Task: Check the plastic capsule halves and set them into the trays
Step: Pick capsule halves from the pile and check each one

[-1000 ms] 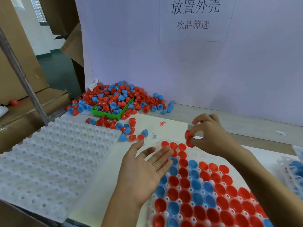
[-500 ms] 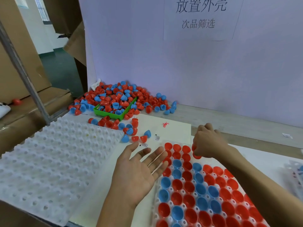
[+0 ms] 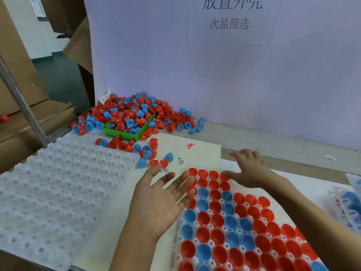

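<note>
Head view: the left hand is palm-up with fingers spread, grasping nothing, at the left edge of the filled tray. The right hand is released, fingers extended, over that tray's far edge. Red and blue halves sit in the tray's cells. Left of it lies an empty tray; beyond it, a loose pile surrounds a green bin.
</note>
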